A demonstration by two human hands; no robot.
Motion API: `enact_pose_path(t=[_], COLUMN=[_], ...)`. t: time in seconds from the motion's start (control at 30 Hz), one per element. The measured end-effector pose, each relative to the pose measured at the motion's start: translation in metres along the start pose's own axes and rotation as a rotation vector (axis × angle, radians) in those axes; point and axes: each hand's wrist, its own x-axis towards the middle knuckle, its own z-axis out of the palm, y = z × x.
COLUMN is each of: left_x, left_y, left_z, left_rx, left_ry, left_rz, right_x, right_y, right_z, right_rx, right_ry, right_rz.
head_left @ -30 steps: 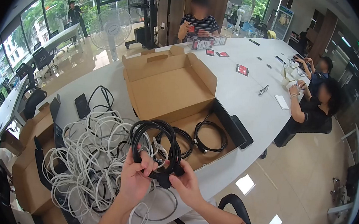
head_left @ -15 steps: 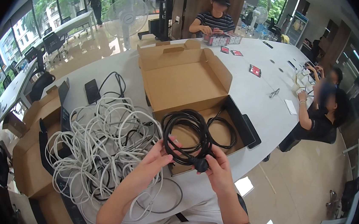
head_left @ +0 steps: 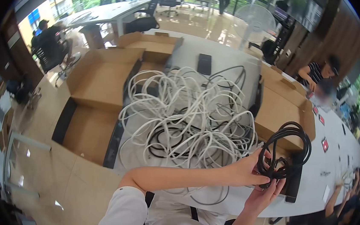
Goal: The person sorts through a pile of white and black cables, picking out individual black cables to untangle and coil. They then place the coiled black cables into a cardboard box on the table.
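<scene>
A coiled black power cable [head_left: 305, 140] is held up at the right, over an open cardboard box [head_left: 280, 110]. My left hand [head_left: 248, 167] grips the coil's near left side, thumb pressed across it. From below, my right hand [head_left: 264, 196] closes its fingers around the gathered lower end of the same coil. The plug is not clearly visible between the hands. Beside my left hand spreads a big tangle of white cables [head_left: 180, 108], with some black and grey cords mixed in.
A black adapter [head_left: 204, 64] lies behind the tangle on the white table [head_left: 232, 53]. Open cardboard boxes [head_left: 101, 78] stand along the left. A person [head_left: 320, 75] sits across at the far right, near small red packets [head_left: 324, 144]; others sit at the right edge.
My view has swung left, so the table's contents appear farther right. Both hands still hold the coil; my right hand has shifted from its right side to beneath it.
</scene>
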Motion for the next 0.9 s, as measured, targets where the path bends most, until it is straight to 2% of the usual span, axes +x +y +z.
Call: enact_pose_path(t=[0.03, 0.07, 0.17, 0.3, 0.37, 0.4, 0.47, 0.5, 0.53, 0.57, 0.63, 0.73, 0.83, 0.9], left_x=[-0.004, -0.012, -0.036, -0.087, -0.120, -0.138, -0.176, -0.194, -0.211, -0.226, -0.262, -0.305, -0.346, -0.376], left_y=[0.006, 0.009, 0.014, 0.018, 0.028, 0.035, 0.039, 0.045, 0.051, 0.056, 0.061, 0.074, 0.089, 0.090], left_z=[-0.002, -0.004, -0.012, -0.026, -0.027, -0.028, -0.031, -0.033, -0.035, -0.037, -0.044, -0.066, -0.100, -0.133], left_rx=[0.007, 0.048, 0.192, -0.063, -0.011, 0.015, 0.008, 0.055, 0.103, 0.207, 0.222, 0.210, 0.189, 0.161], left_ry=[-0.001, 0.025, 0.152, 0.271, 0.359, 0.402, 0.541, 0.601, 0.661, 0.765, 1.008, 1.244, 1.368, 1.355], left_rz=[-0.017, 0.052, 0.032, 0.209, 0.187, 0.176, 0.133, 0.173, 0.215, 0.253, 0.304, 0.456, 0.406, 0.264], right_x=[-0.002, -0.006, -0.015, -0.043, -0.053, -0.060, -0.069, -0.071, -0.072, -0.073, -0.075, -0.075, -0.073, -0.071], right_y=[0.002, 0.006, 0.019, 0.022, 0.030, 0.028, 0.024, 0.025, 0.027, 0.031, 0.038, 0.040, 0.041, 0.046], right_z=[0.009, 0.017, 0.026, 0.054, 0.054, 0.058, 0.075, 0.081, 0.083, 0.084, 0.085, 0.087, 0.084, 0.078], right_rx=[-0.027, -0.081, -0.340, -0.576, -0.677, -0.690, -0.629, -0.595, -0.553, -0.530, -0.485, -0.539, -0.573, -0.598], right_ry=[0.014, 0.033, -0.242, -0.503, -0.680, -0.756, -0.833, -0.873, -0.904, -0.918, -0.951, -0.920, -0.857, -0.835], right_rz=[-0.032, -0.045, -0.178, -0.221, -0.303, -0.259, -0.351, -0.399, -0.352, -0.324, -0.269, -0.355, -0.379, -0.393])
